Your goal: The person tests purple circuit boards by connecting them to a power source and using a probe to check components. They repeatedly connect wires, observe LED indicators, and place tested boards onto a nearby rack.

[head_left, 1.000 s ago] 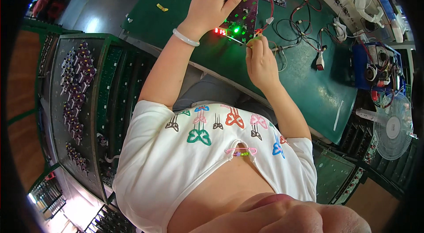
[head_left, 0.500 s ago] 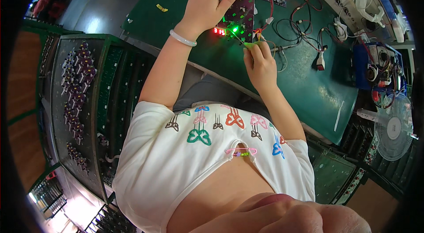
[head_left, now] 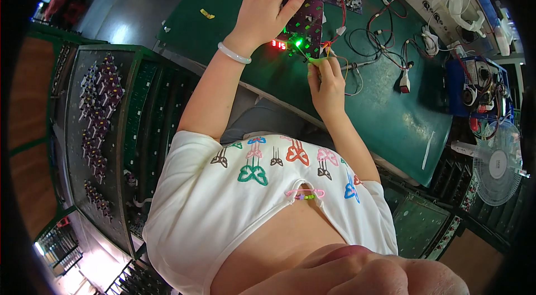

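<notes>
Atop board (head_left: 312, 7) | left hand (head_left: 261, 11) palm-down, fingers splayed | right hand (head_left: 328, 87), fingers pinching tool (head_left: 316, 62)

I see the board (head_left: 314, 7) as purple, spotted with green. The lamp (head_left: 298, 43) glows bright green to me, and the display (head_left: 278, 44) shows red digits. The tool (head_left: 316, 61) has light green colour. The table (head_left: 195, 35) is dark green; the bracelet (head_left: 234, 55) is milky white. The shirt (head_left: 265, 200) is white, with bow-like pattern in green, blue, pink, orange and brown. The basket (head_left: 456, 96) looks blue.
</notes>
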Demonstrator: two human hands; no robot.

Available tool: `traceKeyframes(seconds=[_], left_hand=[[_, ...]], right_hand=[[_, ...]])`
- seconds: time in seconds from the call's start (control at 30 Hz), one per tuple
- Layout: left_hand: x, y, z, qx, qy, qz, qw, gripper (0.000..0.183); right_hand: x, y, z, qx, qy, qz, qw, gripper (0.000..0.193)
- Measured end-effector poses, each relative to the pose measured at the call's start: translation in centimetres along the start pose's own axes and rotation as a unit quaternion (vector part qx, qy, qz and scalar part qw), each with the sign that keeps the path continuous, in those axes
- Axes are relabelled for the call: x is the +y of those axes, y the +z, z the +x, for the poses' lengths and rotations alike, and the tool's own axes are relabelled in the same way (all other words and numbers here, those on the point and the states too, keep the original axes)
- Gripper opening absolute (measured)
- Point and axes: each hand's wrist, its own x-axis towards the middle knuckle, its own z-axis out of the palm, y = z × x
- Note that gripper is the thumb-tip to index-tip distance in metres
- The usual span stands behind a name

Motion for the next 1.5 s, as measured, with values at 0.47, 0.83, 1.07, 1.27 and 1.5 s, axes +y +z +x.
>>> traceKeyframes(seconds=[0.47, 0.83, 1.07, 1.27, 1.5], left_hand=[[-0.7, 0.7, -0.3, 0.017, -0.008, 0.003, 1.0, 0.044], [-0.1, 0.4, -0.3, 0.001, -0.024, 0.0, 1.0, 0.045], [-0.2, 0.4, -0.4, 0.002, -0.026, -0.004, 1.0, 0.045], [-0.3, 0.5, -0.3, 0.003, -0.022, -0.008, 1.0, 0.044], [-0.4, 0.2, -0.3, 0.024, -0.014, 0.0, 1.0, 0.045]], right_hand=[[0.0, 0.3, -0.4, 0.0, 0.011, -0.009, 1.0, 0.012], [-0.1, 0.2, -0.4, -0.003, 0.009, -0.024, 1.0, 0.011], [-0.1, 0.2, -0.5, -0.001, 0.002, -0.023, 1.0, 0.011], [-0.1, 0.2, -0.5, 0.001, -0.004, -0.024, 1.0, 0.012], [-0.4, 0.1, -0.1, -0.008, -0.016, -0.049, 0.999, 0.01]])
